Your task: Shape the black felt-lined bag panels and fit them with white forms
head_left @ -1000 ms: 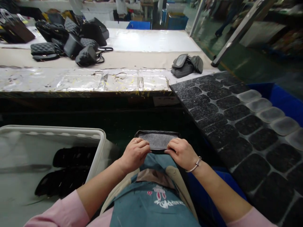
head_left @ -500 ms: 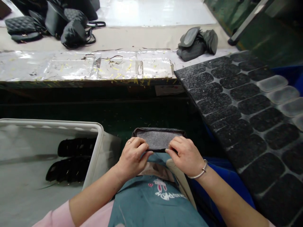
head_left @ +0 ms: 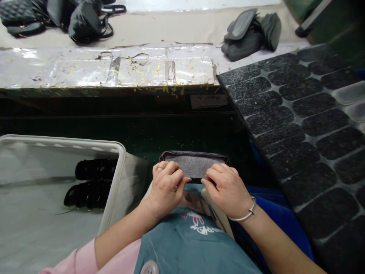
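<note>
Just above my lap is a dark bag piece (head_left: 194,163) with a grey felt-like panel inside a raised black rim. My left hand (head_left: 168,186) pinches its near edge at the left, thumb and fingers pressed together. At the right end of the same edge, my right hand (head_left: 226,186) grips with thumb and bent fingers. Both thumbs lie along the black near rim, a short gap between them. The underside of the piece is hidden.
A white bin (head_left: 122,152) at the left holds black pieces (head_left: 89,194). On the right slants a board (head_left: 299,125) marked with dark rounded shapes. The worktable (head_left: 137,68) across the front bears black bags (head_left: 85,23) and a pile of grey oval pieces (head_left: 242,38).
The view has shifted, so the table and bags sit higher in the picture. My left thumb has slid along the near edge toward the right hand. Both hands keep their grip.
</note>
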Action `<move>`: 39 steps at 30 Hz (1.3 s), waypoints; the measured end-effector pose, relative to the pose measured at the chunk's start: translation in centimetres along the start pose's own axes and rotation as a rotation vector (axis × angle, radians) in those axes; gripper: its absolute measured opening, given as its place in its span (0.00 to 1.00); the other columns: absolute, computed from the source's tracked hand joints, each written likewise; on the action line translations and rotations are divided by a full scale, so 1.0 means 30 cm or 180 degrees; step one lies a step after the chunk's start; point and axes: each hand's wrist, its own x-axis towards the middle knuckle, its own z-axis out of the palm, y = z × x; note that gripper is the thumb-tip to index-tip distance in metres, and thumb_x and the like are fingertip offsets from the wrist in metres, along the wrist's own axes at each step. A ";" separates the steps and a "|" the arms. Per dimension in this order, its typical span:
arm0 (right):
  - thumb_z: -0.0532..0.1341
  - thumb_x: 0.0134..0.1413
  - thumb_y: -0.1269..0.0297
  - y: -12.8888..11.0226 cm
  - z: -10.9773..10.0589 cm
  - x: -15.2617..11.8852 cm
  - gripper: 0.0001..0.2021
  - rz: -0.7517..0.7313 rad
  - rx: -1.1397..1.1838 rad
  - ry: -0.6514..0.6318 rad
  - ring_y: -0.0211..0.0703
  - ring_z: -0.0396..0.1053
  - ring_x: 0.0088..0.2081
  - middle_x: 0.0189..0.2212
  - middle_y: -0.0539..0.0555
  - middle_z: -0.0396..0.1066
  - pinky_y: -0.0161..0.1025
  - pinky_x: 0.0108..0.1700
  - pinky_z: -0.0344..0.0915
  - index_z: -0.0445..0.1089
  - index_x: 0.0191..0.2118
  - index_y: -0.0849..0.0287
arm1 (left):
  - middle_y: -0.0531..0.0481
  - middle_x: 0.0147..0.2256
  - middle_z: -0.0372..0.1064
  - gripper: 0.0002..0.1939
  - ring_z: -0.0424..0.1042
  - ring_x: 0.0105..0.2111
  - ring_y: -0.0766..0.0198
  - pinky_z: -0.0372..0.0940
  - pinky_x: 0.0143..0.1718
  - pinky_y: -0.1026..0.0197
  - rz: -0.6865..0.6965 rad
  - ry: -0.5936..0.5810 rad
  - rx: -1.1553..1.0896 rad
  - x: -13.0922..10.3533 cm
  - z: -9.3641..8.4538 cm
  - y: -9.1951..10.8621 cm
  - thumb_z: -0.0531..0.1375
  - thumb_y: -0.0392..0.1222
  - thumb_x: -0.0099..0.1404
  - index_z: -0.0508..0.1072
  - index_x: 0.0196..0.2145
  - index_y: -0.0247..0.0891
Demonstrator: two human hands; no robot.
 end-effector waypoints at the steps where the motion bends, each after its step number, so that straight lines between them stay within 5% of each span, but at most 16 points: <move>1: 0.58 0.54 0.65 0.000 0.001 0.000 0.08 0.0003 -0.0005 -0.0001 0.43 0.61 0.35 0.29 0.53 0.65 0.40 0.37 0.52 0.64 0.25 0.58 | 0.48 0.34 0.67 0.13 0.62 0.36 0.59 0.54 0.44 0.49 0.0003 -0.0014 0.0012 0.001 -0.001 0.001 0.56 0.43 0.65 0.67 0.24 0.38; 12: 0.61 0.51 0.65 -0.003 -0.010 0.005 0.09 0.0091 0.0030 0.0035 0.44 0.63 0.34 0.27 0.52 0.66 0.40 0.36 0.56 0.62 0.23 0.57 | 0.47 0.33 0.65 0.13 0.61 0.36 0.56 0.54 0.40 0.49 -0.0080 -0.0292 0.0381 0.031 -0.016 0.010 0.56 0.45 0.64 0.67 0.25 0.38; 17: 0.62 0.53 0.61 -0.028 0.000 -0.046 0.06 0.0066 -0.0124 0.0470 0.45 0.65 0.34 0.28 0.53 0.69 0.41 0.37 0.59 0.67 0.31 0.57 | 0.46 0.33 0.65 0.12 0.61 0.36 0.56 0.54 0.39 0.49 -0.0066 -0.0298 0.0389 0.035 -0.017 0.008 0.57 0.45 0.63 0.68 0.25 0.38; 22: 0.64 0.49 0.54 -0.030 -0.040 -0.049 0.18 0.0324 -0.0372 0.1063 0.51 0.65 0.37 0.34 0.58 0.69 0.45 0.39 0.61 0.62 0.41 0.58 | 0.46 0.33 0.65 0.13 0.61 0.35 0.56 0.54 0.38 0.49 -0.0051 -0.0264 0.0359 0.032 -0.015 0.006 0.56 0.46 0.63 0.69 0.24 0.38; 32: 0.68 0.42 0.50 -0.033 0.041 0.056 0.16 0.0469 -0.0165 0.0493 0.49 0.61 0.37 0.32 0.54 0.64 0.44 0.37 0.57 0.65 0.29 0.55 | 0.46 0.33 0.66 0.11 0.62 0.36 0.55 0.54 0.38 0.49 -0.0031 -0.0235 0.0417 0.034 -0.013 0.001 0.57 0.44 0.63 0.69 0.25 0.38; 37: 0.63 0.51 0.63 0.028 -0.020 0.010 0.04 -0.0148 0.0373 0.0290 0.46 0.64 0.40 0.35 0.54 0.66 0.43 0.41 0.62 0.70 0.34 0.55 | 0.46 0.32 0.66 0.12 0.62 0.35 0.56 0.54 0.37 0.50 -0.0033 -0.0253 0.0445 0.035 -0.019 0.005 0.57 0.45 0.63 0.69 0.24 0.38; 39: 0.62 0.52 0.66 0.065 -0.054 -0.033 0.07 -0.0362 0.0516 0.0448 0.46 0.64 0.42 0.39 0.55 0.66 0.44 0.44 0.63 0.71 0.39 0.55 | 0.46 0.33 0.66 0.12 0.62 0.35 0.56 0.54 0.38 0.50 -0.0029 -0.0272 0.0440 0.033 -0.019 0.007 0.56 0.45 0.63 0.69 0.24 0.38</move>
